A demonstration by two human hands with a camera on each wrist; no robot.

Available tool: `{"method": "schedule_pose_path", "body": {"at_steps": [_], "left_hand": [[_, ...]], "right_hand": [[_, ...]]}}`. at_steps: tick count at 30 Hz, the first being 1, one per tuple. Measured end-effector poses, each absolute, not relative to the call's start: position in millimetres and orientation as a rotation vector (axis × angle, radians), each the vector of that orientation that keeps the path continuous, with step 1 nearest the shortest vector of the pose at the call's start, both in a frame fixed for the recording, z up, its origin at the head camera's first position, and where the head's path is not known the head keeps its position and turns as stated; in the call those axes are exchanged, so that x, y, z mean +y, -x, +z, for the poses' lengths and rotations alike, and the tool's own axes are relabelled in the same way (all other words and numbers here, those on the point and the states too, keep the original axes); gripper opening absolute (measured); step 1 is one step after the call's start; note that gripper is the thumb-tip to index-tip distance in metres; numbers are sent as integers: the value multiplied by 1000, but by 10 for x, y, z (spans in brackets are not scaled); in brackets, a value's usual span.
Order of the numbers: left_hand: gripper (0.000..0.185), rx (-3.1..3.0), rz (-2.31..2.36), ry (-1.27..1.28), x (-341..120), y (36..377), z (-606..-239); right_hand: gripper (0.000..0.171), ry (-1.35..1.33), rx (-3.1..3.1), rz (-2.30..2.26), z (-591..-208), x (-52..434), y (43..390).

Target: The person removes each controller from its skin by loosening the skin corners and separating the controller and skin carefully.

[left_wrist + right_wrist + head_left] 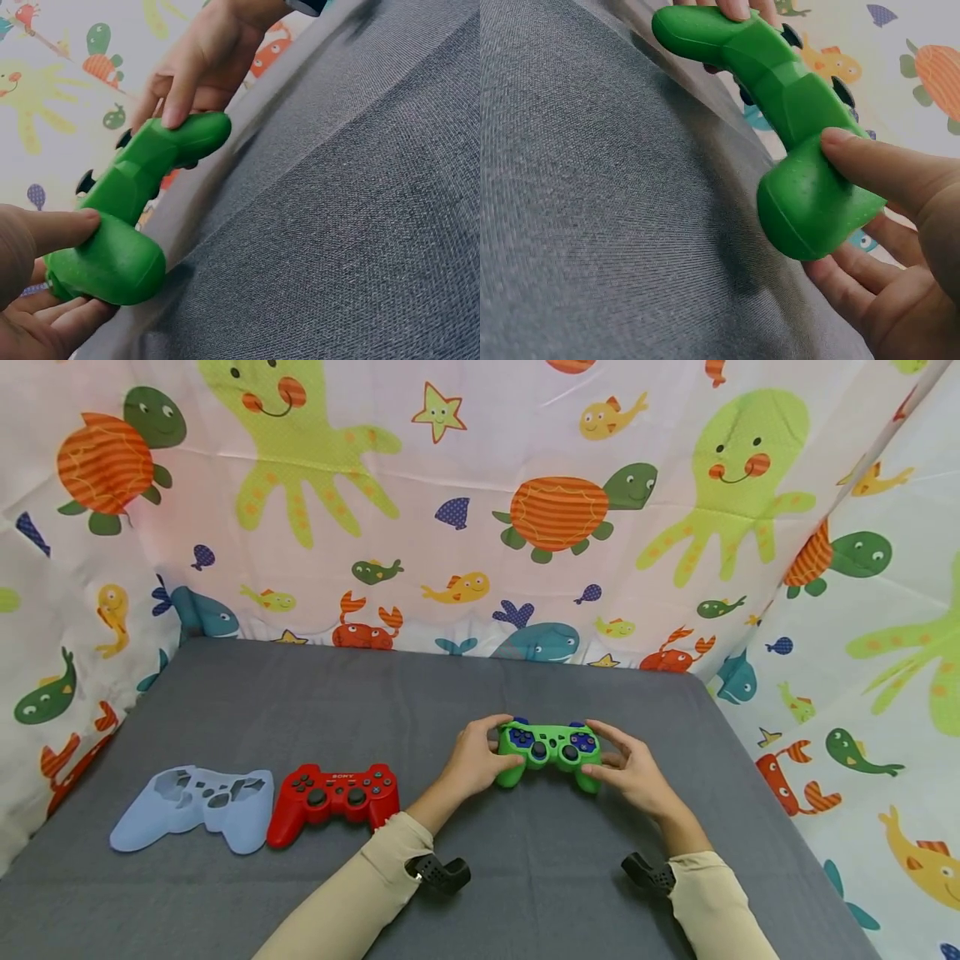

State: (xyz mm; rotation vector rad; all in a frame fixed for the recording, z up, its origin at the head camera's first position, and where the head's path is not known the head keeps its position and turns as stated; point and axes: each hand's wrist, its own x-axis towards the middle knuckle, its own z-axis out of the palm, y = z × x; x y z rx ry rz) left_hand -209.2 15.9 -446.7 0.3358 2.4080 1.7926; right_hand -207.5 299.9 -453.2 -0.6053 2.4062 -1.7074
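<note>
Both hands hold a green game controller (pixel 552 742) with blue buttons and dark thumbsticks, over the right half of the table. The left hand (pixel 474 758) grips its left handle, thumb on top and fingers curled underneath. At the other handle, the right hand (pixel 633 768) grips in the same way. In the left wrist view the green controller (pixel 124 255) is seen from its near side, raised above the cloth. The right wrist view shows the thumb pressing on the upper face of the green controller (pixel 817 187), with fingers below the handle.
Left of the hands lies a red Sony controller (pixel 337 797). A pale blue controller cover (pixel 202 803) with cut-out openings lies beside it. Grey cloth covers the table (pixel 517 893). A curtain (pixel 465 468) printed with sea animals stands behind and at both sides.
</note>
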Motion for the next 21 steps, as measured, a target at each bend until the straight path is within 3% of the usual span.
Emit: {"method": "schedule_pose_path", "body": {"at_steps": [21], "left_hand": [[59,2548,1568,-386,120,2128,-4614]], "right_hand": [[69,611,2469,-1591,-4629,3001,2099]]}}
